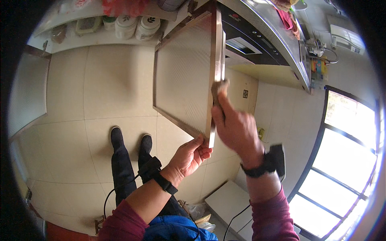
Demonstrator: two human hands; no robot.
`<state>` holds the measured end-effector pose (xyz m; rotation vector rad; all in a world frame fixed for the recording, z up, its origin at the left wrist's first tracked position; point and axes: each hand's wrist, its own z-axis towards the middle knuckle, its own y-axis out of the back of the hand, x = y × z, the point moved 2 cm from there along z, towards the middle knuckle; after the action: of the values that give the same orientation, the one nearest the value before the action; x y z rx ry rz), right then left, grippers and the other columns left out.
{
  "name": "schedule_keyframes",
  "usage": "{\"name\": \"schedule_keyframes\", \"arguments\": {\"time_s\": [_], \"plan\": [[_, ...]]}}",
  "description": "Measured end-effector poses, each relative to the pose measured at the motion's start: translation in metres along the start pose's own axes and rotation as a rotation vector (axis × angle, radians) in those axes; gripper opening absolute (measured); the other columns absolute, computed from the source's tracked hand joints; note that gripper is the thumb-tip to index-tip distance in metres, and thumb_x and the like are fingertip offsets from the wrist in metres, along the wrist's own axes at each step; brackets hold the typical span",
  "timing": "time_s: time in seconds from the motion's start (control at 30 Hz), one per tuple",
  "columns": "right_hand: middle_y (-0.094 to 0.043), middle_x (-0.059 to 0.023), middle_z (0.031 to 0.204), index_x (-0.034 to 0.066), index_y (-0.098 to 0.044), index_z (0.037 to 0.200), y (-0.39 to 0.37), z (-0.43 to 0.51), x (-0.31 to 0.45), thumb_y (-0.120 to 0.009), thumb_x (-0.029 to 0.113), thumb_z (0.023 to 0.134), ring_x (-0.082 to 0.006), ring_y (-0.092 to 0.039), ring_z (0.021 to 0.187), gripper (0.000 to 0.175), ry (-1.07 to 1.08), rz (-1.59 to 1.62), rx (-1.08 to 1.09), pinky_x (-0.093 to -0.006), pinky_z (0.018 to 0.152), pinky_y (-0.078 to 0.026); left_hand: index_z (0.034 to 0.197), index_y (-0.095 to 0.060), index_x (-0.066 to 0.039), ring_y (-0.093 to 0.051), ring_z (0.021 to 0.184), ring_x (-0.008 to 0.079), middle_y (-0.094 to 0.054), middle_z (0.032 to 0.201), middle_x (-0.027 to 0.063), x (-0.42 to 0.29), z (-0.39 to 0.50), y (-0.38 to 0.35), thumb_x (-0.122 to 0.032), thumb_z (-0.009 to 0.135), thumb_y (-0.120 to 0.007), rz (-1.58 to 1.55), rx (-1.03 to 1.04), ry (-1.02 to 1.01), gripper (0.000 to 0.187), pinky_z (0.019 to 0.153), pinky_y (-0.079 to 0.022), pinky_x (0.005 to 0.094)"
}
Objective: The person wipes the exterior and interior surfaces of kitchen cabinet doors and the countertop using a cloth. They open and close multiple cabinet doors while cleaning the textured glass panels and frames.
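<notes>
A cabinet door with a metal frame and a textured glass panel (184, 69) stands open in front of me. My left hand (190, 155) grips the door's lower corner, with the thumb on the panel side and the fingers round the edge. My right hand (236, 126) holds a greyish-brown cloth (218, 90) against the outer edge of the door frame (214, 75). The cloth and that hand are somewhat blurred. Both wrists wear black straps with devices.
White lidded jars (147, 28) and a red plastic bag (123, 6) sit on the cabinet shelves. A black range hood (253, 36) adjoins the open door. Another glass door (28, 90) is at far left. A window (334, 168) fills the right side; a white surface (230, 205) lies low.
</notes>
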<state>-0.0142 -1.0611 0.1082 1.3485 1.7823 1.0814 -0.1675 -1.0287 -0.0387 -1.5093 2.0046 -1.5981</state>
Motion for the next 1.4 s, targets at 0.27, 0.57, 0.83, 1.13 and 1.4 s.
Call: {"name": "schedule_keyframes", "arguments": {"time_s": [0.27,0.57,0.83,1.13,1.4], "plan": [[-0.063,-0.0209,0.066,0.0122,-0.047,0.137,-0.001,0.01,-0.001,-0.051,0.031,0.099,-0.0421,-0.065,0.059,0.043,0.05,0.03,-0.149,-0.0508,0.053,-0.054,0.097,-0.067,-0.008,-0.067,0.087,0.0179,-0.069,0.091,0.0048,0.0,-0.001,-0.003,-0.034,0.098,-0.061,0.034,0.026,-0.001,0.027,0.079,-0.054,0.032],[-0.063,-0.0186,0.062,0.014,-0.048,0.121,-0.001,0.016,-0.009,-0.046,0.033,0.102,-0.041,-0.065,0.056,0.027,0.143,0.075,-0.249,-0.0509,0.049,-0.052,0.098,-0.067,-0.008,-0.067,0.087,0.0183,-0.069,0.091,0.0049,0.001,0.0,-0.001,-0.033,0.099,-0.061,0.049,0.016,-0.021,0.026,0.079,-0.054,0.0321],[-0.063,-0.017,0.062,0.0148,-0.045,0.137,-0.007,-0.01,-0.003,-0.05,0.032,0.099,-0.0382,-0.066,0.056,0.042,0.045,0.037,-0.109,-0.0499,0.05,-0.053,0.098,-0.067,-0.007,-0.067,0.086,0.0183,-0.069,0.09,0.0053,0.0,-0.001,-0.004,-0.033,0.099,-0.06,0.036,-0.003,-0.02,0.027,0.078,-0.054,0.0314],[-0.066,-0.0216,0.071,0.0136,-0.045,0.139,-0.012,-0.014,-0.01,-0.052,0.027,0.097,-0.0405,-0.068,0.064,0.044,0.133,0.072,-0.11,-0.0503,0.059,-0.058,0.099,-0.066,-0.006,-0.067,0.086,0.018,-0.069,0.089,0.0055,0.0,-0.002,-0.003,-0.033,0.099,-0.06,0.017,0.01,-0.005,0.027,0.078,-0.054,0.0319],[-0.065,-0.0208,0.071,0.0115,-0.049,0.127,0.003,0.025,-0.006,-0.046,0.033,0.102,-0.0418,-0.065,0.062,0.033,0.169,0.047,-0.265,-0.0497,0.052,-0.053,0.101,-0.066,-0.006,-0.066,0.086,0.0182,-0.069,0.091,0.0057,0.0,-0.002,-0.004,-0.033,0.099,-0.06,0.039,-0.004,-0.014,0.028,0.078,-0.055,0.0318]]}}
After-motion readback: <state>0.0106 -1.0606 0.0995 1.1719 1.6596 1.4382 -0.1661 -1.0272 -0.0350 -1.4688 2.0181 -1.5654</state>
